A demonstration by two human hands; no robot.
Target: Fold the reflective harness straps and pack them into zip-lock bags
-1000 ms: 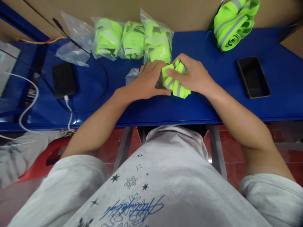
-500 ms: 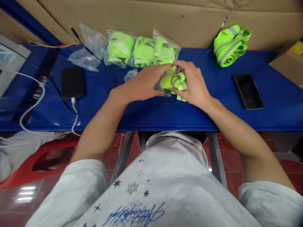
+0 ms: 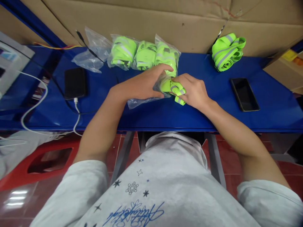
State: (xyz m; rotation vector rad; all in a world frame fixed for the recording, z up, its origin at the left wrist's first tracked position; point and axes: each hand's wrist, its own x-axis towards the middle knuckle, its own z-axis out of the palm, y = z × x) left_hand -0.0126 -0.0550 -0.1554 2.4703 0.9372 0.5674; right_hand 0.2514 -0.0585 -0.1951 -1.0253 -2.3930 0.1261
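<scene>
My left hand (image 3: 151,82) is curved around a clear plastic bag (image 3: 138,102), whose lower part spreads out beneath the palm. In the bag's mouth sits part of a rolled neon-yellow reflective strap (image 3: 178,89) with grey stripes. My right hand (image 3: 194,90) grips this strap from the right, fingers closed on it, and a short loop hangs down below. Just behind the hands stand several bagged straps in a row: one at the left (image 3: 123,52), one in the middle (image 3: 145,55) and one at the right (image 3: 167,56).
An unbagged strap roll (image 3: 227,53) lies at the back right, near a phone (image 3: 244,94). At the left are empty plastic bags (image 3: 91,58), a black box (image 3: 75,83) with a white cable (image 3: 77,110), and other wires. Cardboard (image 3: 142,19) walls the back of the blue table (image 3: 151,121).
My right hand has turned and lowered slightly, its fingers now closer over the strap. More of the clear bag shows below my left hand. The view has shifted slightly.
</scene>
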